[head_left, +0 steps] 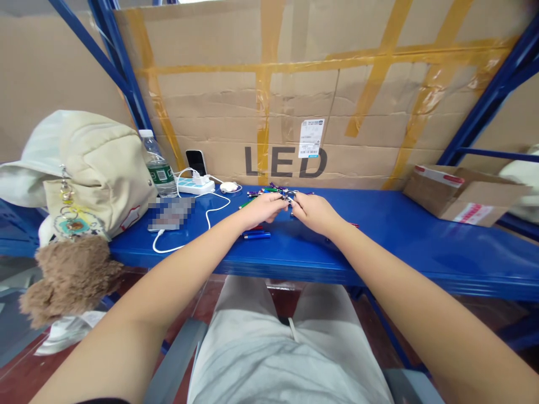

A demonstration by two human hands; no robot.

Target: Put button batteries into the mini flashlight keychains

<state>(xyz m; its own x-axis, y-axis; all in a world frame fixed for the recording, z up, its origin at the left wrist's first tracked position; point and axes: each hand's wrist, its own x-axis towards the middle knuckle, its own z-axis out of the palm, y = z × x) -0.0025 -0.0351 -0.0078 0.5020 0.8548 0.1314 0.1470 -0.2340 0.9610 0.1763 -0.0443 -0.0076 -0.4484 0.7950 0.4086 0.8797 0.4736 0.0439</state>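
Note:
My left hand [265,209] and my right hand [312,213] meet over the blue shelf [404,241], fingers pinched together on a small metallic piece [289,196] between them. Several small coloured tubes, like little pens or flashlights, lie behind the hands [263,192]. A blue tube [257,236] and a red one lie just under my left wrist. What exactly the fingers hold is too small to name.
A cream backpack [92,168] with a brown plush toy [69,278] sits at the left. A water bottle [158,165], a white power strip [197,184] with cables and a phone stand nearby. A small cardboard box [458,193] rests at the right. A large taped carton [315,95] marked LED forms the back wall.

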